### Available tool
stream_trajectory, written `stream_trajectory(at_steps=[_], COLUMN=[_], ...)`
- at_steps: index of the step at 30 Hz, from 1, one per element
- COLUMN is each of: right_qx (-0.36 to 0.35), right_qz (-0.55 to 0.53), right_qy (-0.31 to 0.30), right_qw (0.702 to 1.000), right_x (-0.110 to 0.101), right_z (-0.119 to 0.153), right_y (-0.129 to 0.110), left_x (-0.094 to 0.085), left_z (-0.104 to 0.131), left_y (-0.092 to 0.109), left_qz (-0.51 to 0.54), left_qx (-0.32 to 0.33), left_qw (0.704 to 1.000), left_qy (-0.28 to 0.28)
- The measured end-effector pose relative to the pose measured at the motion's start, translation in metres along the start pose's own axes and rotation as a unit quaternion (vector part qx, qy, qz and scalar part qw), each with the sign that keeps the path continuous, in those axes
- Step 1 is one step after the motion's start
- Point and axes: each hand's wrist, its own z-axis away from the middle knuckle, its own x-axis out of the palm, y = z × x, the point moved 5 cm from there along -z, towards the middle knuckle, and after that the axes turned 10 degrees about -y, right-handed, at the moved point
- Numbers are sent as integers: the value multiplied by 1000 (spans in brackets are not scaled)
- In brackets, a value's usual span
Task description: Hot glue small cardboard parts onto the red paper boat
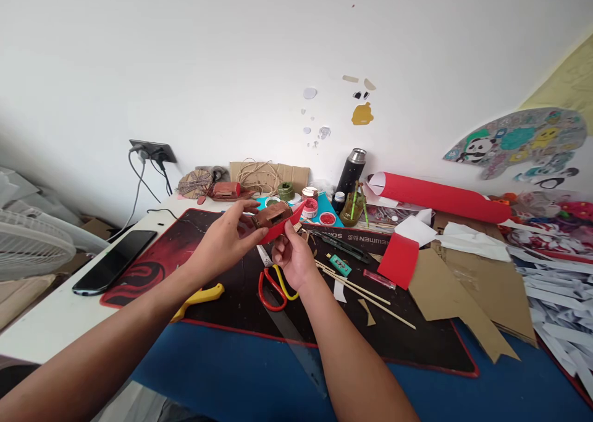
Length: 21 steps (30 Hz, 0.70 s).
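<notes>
A small brown cardboard piece (273,213) with an opening in its side is held up over the dark mat. My left hand (231,233) is closed on its left end, thumb in front and fingers behind. My right hand (293,255) pinches a piece of red paper (281,225) that lies along the front and right side of the brown piece. Below the hands, scissors with red and yellow handles (272,292) rest on the mat. A transparent ruler (296,348) lies under them.
Paint jars (309,208), a black thermos (352,170) and a brush jar (353,209) stand behind. Sticks (370,291), red paper (399,260) and cardboard (449,286) lie right. A phone (115,261) and yellow-handled tool (199,299) lie left.
</notes>
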Motion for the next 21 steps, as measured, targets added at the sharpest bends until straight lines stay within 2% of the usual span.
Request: stream_trajectory(at_steps=[15,21], right_qx=[-5,0], right_qz=[30,33], right_qy=[-10,-4], right_qw=[999,999], right_x=[3,3], right_z=[2,3], right_y=[1,2], left_x=[-8,-8], left_z=[-2,-1], left_y=[-6,-13], left_qz=[-5,11], left_qx=[41,27], left_qw=[999,1000], left_qy=[3,7])
